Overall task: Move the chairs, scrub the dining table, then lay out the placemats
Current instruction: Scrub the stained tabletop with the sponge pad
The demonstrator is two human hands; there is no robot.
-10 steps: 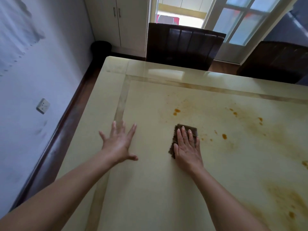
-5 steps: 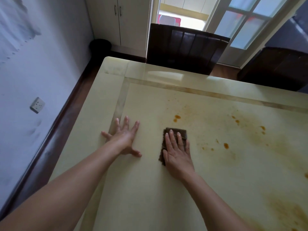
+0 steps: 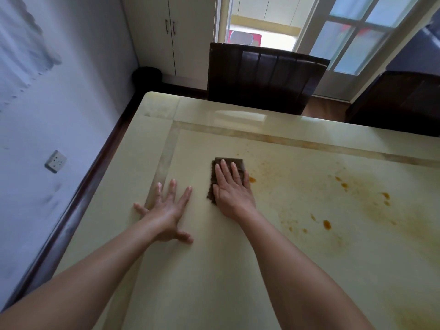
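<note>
Two bare forearms reach up from the bottom of the frame over the cream stone worktop [image 3: 214,282]. Left of centre, the left grip [image 3: 164,215] is released, its fingers spread and laid flat on the bare surface beside the inlaid border strip. Just right of it, the right grip [image 3: 232,196] lies flat, straight fingers pressing a dark brown scouring pad [image 3: 228,161] and clasping nothing. Orange-brown stains [image 3: 326,224] spot the worktop to the right, and the nearest sits just beside the pad. Past the far edge stand a dark chair [image 3: 262,77] at top centre and a second chair [image 3: 400,98] at upper right. Behind them are a white cabinet [image 3: 166,32] and a glazed door [image 3: 352,39].
</note>
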